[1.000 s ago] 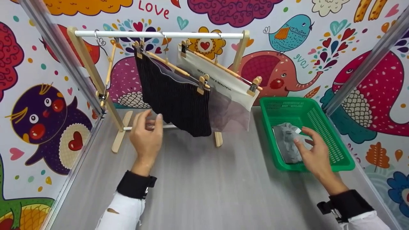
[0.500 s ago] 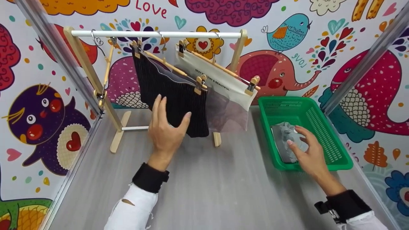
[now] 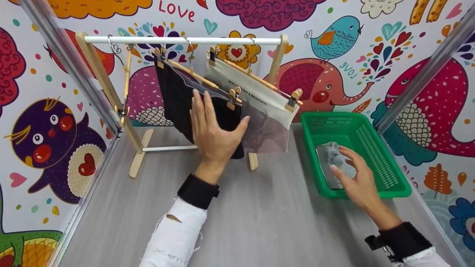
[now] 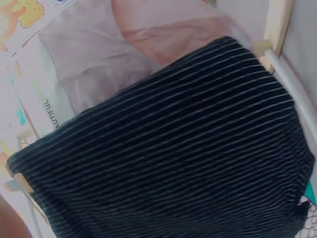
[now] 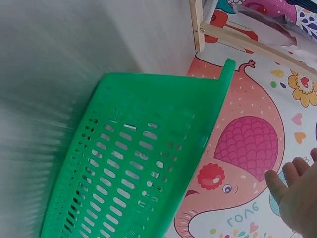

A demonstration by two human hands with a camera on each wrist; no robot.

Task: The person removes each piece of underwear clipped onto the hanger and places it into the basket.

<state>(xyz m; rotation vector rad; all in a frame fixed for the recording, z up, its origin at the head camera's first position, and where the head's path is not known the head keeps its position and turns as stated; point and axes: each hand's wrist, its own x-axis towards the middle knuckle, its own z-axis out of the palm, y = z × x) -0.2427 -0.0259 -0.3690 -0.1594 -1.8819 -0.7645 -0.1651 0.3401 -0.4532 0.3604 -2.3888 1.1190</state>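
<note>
In the head view my left hand (image 3: 217, 139) is raised with straight fingers in front of a black garment (image 3: 176, 102) with thin pale stripes. The garment hangs by clips from a wooden hanger (image 3: 202, 78), and the hand hides part of it. The left wrist view shows its striped face (image 4: 168, 144) close up. Behind it, a mauve garment (image 3: 272, 129) with a lettered white band hangs from a second hanger (image 3: 256, 76). My right hand (image 3: 362, 180), fingers loosely bent and holding nothing, hovers over a green basket (image 3: 310, 144) with a crumpled grey cloth (image 3: 328, 163) inside.
A rack with a white rod (image 3: 148, 39) and wooden legs (image 3: 141, 152) stands at the back of the grey table (image 3: 259, 222). At its left end hangs a bare clip hanger (image 3: 127, 81). Printed panels (image 3: 326, 85) and metal posts (image 3: 70, 63) enclose the table.
My left hand has moved right and up from beside the striped garment to in front of it, and its fingers have straightened. My right hand has shifted slightly left above the basket.
</note>
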